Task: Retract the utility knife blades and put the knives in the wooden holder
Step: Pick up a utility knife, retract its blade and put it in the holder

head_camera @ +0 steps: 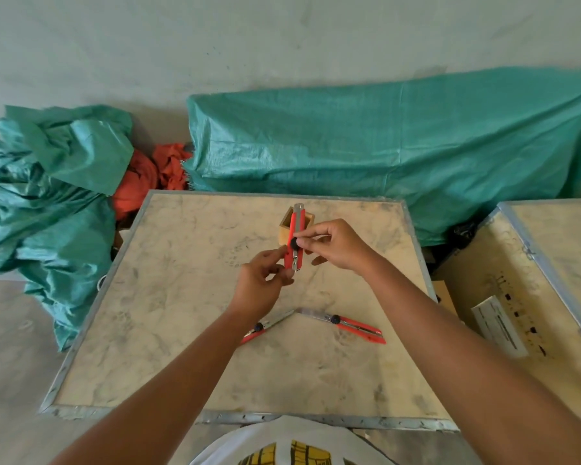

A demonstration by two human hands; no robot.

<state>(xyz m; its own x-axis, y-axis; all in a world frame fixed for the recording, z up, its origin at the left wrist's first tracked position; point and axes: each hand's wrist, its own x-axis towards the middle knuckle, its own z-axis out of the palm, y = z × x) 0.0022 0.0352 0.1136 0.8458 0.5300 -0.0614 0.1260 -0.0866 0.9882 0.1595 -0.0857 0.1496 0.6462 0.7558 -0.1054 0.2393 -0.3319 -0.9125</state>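
I hold a red utility knife (296, 229) upright over the middle of the crate top, just in front of the small wooden holder (286, 226). My left hand (265, 280) pinches its lower end. My right hand (337, 245) has thumb and finger on the knife's black slider knob. Two more red knives lie flat nearer to me with their blades out: one (349, 325) on the right, and one (265, 327) partly hidden under my left forearm. Their blade tips nearly meet.
The work surface is a wooden crate top (182, 330) with a metal rim. A second crate (534, 280) with a white label stands at the right. Green tarps (383, 139) and an orange cloth (148, 179) lie behind on the floor.
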